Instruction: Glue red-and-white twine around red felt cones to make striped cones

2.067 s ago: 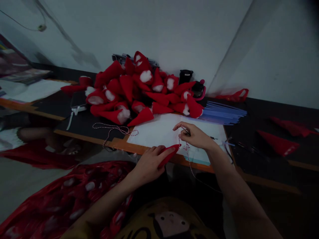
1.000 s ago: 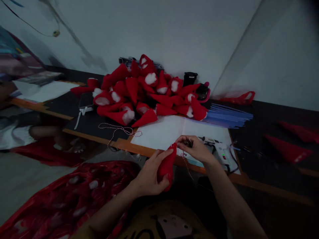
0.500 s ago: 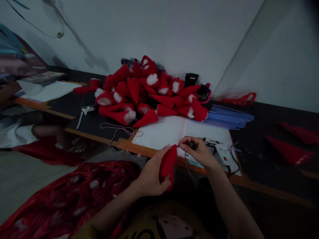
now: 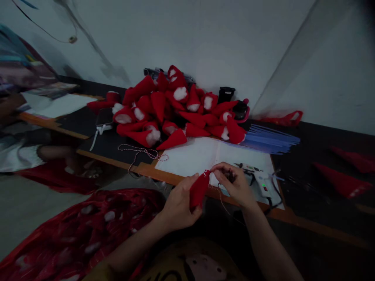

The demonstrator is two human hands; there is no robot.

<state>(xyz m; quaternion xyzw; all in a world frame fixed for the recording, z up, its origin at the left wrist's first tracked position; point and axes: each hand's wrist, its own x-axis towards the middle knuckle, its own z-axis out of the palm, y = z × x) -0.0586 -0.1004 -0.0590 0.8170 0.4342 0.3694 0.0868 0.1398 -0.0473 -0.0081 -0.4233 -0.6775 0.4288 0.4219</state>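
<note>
Just at the near edge of the white sheet (image 4: 187, 158), the left hand (image 4: 180, 203) curled around a red cone (image 4: 199, 192), while the right hand (image 4: 236, 185) pinched a striped cord (image 4: 221, 198) at its tip; the cone sat tilted between the hands, tip upward. A dark thing (image 4: 231, 176) among the right hand's fingers was too blurred to name. Nearer than the sheet, letters (image 4: 164, 276) on a yellow shirt (image 4: 172, 257) were cut off and unreadable. Behind the sheet rose a pale wall (image 4: 205, 39); beneath it ran the dark, wood-edged surface (image 4: 104, 150). Left of the sheet and nearer lay a red plastic bag (image 4: 88, 230); behind the sheet, a heap of stuffed red cones (image 4: 172, 113); behind its right end, blue strips (image 4: 271, 138); on that end, a white glue gun (image 4: 259, 179); to its left, a looped cord (image 4: 137, 150).
</note>
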